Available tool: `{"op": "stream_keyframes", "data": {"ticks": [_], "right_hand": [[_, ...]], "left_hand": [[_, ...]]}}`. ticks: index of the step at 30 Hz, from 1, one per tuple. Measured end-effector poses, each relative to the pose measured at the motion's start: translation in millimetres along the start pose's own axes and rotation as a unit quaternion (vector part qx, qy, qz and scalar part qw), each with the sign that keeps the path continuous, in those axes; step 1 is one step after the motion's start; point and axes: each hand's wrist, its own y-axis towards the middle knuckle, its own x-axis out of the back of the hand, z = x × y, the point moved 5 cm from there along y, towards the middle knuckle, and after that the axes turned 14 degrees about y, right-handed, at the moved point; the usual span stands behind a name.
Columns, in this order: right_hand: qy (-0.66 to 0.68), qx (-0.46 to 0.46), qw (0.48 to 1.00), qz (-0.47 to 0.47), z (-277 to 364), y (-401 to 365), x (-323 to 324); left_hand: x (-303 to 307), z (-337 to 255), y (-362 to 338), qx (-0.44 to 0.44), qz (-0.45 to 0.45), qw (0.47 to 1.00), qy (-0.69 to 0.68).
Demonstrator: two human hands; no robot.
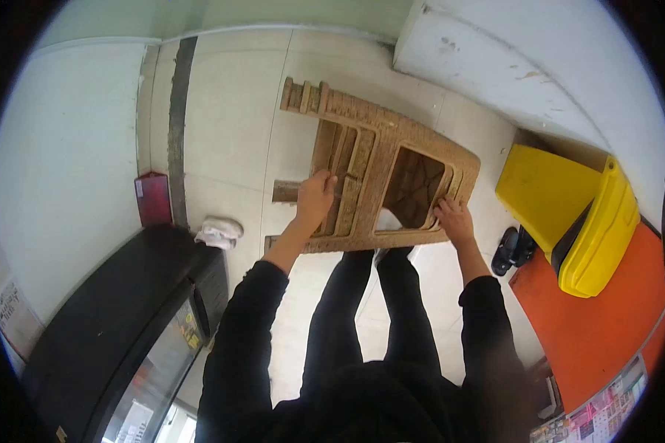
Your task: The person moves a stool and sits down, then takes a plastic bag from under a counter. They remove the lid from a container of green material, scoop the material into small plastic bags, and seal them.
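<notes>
Brown stool (380, 159) clasped by fingers of left hand (315, 198) and right hand (454, 219); yellow bin (584, 221) nearby.

stool (369, 166) held over the floor (229, 125) — cabinet (118, 325) left, bin (576, 221) right

The fingertips of the left hand (315, 198) are hidden behind the brown wicker-patterned plastic stool (362, 155). The black glass-fronted cabinet (111, 325) is cut off at the lower edge and its labels cannot be read. The orange floor mat (591, 325) is cut off at the right.
</notes>
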Motion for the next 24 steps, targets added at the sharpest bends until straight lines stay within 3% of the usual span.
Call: {"op": "stream_keyframes", "data": {"ticks": [5, 6, 9, 14, 24], "right_hand": [[0.031, 0.020, 0.999, 0.038, 20.9, -2.1, -12.7], [0.036, 0.029, 0.999, 0.010, 20.4, -6.4, -22.3], [0.093, -0.014, 0.993, 0.072, 15.7, -17.7, -21.5], [0.081, -0.014, 0.997, 0.009, 15.0, -23.3, -23.6], [0.087, 0.002, 0.996, 0.002, 19.7, -23.4, -22.3]], "left_hand": [[-18.9, 39.6, 20.3, 0.028, 0.001, 1.000, 0.006], [-32.2, 46.9, 22.3, 0.036, 0.013, 0.999, 0.013], [-17.8, 17.0, -1.0, 0.020, 0.005, 1.000, -0.012], [-38.7, 29.4, 5.5, 0.019, 0.016, 0.999, 0.025], [-26.6, 33.4, 16.1, 0.045, 0.029, 0.998, 0.034]]}}
